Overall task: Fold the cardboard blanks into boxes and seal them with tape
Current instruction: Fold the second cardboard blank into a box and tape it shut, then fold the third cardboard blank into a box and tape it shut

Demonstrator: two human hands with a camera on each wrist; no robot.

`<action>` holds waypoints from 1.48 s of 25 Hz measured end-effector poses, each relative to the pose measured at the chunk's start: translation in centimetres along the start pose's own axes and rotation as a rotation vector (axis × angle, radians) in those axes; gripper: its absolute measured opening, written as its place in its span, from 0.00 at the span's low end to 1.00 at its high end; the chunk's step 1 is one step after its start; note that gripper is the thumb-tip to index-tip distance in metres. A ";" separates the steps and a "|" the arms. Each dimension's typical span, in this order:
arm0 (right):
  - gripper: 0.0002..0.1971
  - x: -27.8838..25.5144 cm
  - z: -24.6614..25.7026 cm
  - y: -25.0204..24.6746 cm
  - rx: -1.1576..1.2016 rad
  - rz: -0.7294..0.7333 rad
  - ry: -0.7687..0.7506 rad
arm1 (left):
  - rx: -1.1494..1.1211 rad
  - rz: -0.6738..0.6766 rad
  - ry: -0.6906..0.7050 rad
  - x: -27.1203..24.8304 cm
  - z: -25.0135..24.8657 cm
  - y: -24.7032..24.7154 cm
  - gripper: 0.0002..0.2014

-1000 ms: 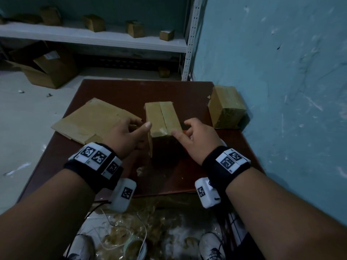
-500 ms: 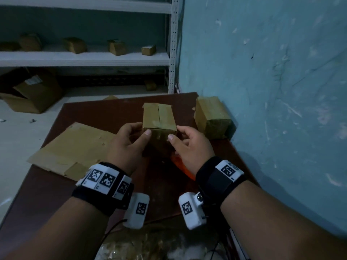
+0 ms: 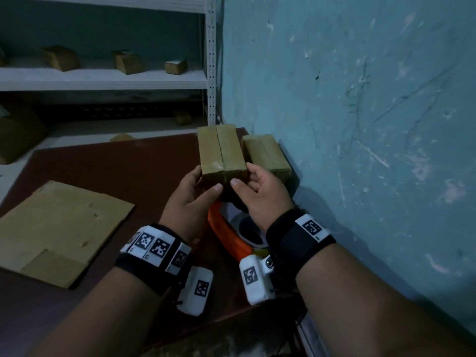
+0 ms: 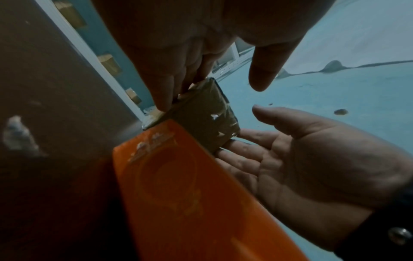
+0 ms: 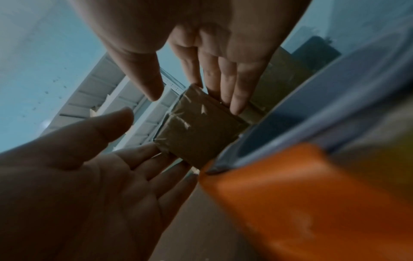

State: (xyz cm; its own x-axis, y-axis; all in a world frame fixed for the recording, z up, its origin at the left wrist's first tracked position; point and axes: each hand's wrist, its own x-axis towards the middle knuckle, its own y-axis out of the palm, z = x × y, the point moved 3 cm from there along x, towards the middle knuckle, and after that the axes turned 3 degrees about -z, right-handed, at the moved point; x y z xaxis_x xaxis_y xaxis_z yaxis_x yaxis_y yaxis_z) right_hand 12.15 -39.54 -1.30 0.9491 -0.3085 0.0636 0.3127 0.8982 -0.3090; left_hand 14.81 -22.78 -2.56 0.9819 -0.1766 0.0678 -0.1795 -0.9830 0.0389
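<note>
Since a second ago the folded box (image 3: 222, 153) has travelled away from the person, from the middle of the table (image 3: 108, 166) to just beside the finished box (image 3: 265, 153) by the wall (image 3: 360, 99), and an orange tape dispenser (image 3: 221, 228) that the hands and box hid before now shows beneath the wrists. Both hands carry the box between them: the left hand (image 3: 189, 199) presses straight fingers against its left face with the thumb on the near face, and the right hand (image 3: 262, 194) does the same on the right face, so the hold is a flat-fingered clamp rather than a curled grasp. The move suggests this box is counted as sealed and is being parked with the finished one, which would leave the flat cardboard blanks (image 3: 59, 228) on the left of the table as the next work. From the head view the top seam between the two flaps is plain, but the tape is hard to make out and the underside is hidden. From the wrist views the near end of the box (image 4: 208, 120) shows glossy tape wrinkles, the fingers (image 5: 232, 91) lie straight along its sides, and the dispenser (image 4: 190, 194) sits close under the hands; whether the box already rests on the table cannot be told.
</note>
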 end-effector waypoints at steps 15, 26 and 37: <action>0.37 0.3 -0.6 -0.2 -0.317 -0.058 0.063 | 0.140 0.034 -0.123 0.5 2.5 0.4 0.33; 0.23 -5.0 5.1 5.5 -0.214 0.038 -0.147 | 0.235 -0.203 -0.048 -4.0 -1.0 -8.6 0.35; 0.25 -7.5 5.8 16.9 0.062 0.325 0.166 | 0.497 -0.723 -0.136 -10.8 -3.4 -23.3 0.12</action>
State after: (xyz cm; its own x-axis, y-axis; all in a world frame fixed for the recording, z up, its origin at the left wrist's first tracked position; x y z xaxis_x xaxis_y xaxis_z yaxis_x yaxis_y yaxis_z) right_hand 10.54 -20.19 -1.51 0.9818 -0.0464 -0.1842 0.0030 0.9734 -0.2293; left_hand 8.17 2.20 -0.86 0.8492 0.5229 0.0743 0.5034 -0.7589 -0.4131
